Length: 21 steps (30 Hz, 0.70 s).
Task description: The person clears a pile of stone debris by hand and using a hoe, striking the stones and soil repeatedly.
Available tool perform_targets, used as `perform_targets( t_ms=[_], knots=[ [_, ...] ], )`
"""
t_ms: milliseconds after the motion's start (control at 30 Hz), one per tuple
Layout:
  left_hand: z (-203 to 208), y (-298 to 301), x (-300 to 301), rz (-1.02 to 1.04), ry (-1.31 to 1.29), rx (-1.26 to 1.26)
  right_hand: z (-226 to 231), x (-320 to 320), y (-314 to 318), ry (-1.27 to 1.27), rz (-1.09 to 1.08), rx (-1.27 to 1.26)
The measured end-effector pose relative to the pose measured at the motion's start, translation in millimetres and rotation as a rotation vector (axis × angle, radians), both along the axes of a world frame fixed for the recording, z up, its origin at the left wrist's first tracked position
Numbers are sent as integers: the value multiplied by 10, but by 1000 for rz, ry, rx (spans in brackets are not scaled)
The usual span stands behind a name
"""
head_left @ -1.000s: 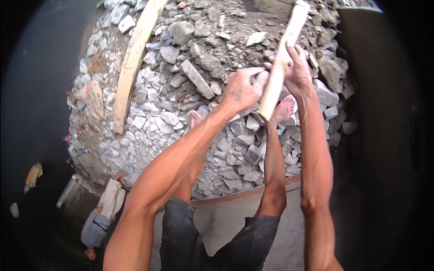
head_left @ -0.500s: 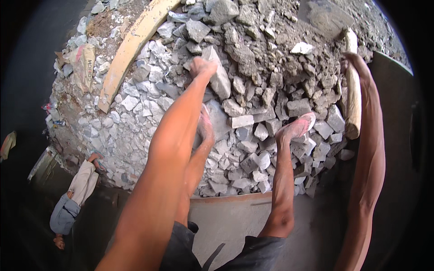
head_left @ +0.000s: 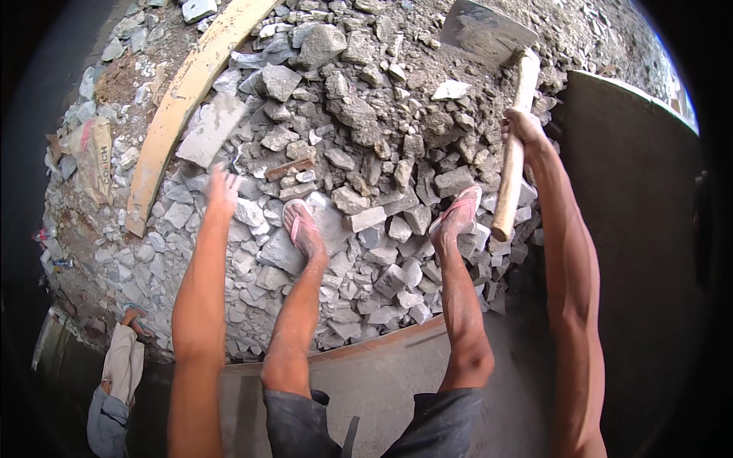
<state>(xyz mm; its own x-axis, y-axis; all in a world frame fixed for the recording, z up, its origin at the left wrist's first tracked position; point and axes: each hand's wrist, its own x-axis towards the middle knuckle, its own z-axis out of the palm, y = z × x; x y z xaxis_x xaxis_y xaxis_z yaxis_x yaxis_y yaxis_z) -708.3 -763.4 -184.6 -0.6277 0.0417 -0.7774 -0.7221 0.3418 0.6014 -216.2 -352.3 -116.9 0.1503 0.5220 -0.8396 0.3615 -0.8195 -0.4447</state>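
Note:
My right hand (head_left: 525, 128) is wrapped round the pale wooden handle of a hoe (head_left: 515, 160). The hoe's wide, dirty metal blade (head_left: 489, 32) rests on the rubble at the far right. My left hand (head_left: 222, 189) reaches forward over the stones, its slightly blurred fingers stretched out with nothing in them. Just beyond those fingertips is a long grey block (head_left: 212, 130), smeared by motion and apart from the hand. I cannot tell whether it touches the rubble.
Broken concrete and stones (head_left: 382, 305) lie under my sandalled feet. A curved yellowish plank (head_left: 187, 99) crosses the left side, with a torn sack (head_left: 95, 156) beyond it. Another person (head_left: 122, 366) stands at lower left. A dark panel (head_left: 626, 191) borders the right; a concrete floor (head_left: 366, 389) lies nearer me.
My left hand has let go of the grey block, which has moved left toward the plank. The hand has swung left too. My right hand still grips the hoe; the whole view has shifted.

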Motion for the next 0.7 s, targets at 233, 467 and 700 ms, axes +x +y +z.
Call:
perform_targets(
  t_ms=[233, 467, 700],
  knots=[
    [1411, 1636, 3024, -1211, -563, 504, -51, 182, -347, -68, 4, 128],
    [1361, 2008, 4279, -1450, -74, 166, -104, 230, -384, 155, -155, 26],
    [1620, 819, 4882, -1212, -135, -83, -84, 483, -1150, 130, 7, 168]
  ],
)
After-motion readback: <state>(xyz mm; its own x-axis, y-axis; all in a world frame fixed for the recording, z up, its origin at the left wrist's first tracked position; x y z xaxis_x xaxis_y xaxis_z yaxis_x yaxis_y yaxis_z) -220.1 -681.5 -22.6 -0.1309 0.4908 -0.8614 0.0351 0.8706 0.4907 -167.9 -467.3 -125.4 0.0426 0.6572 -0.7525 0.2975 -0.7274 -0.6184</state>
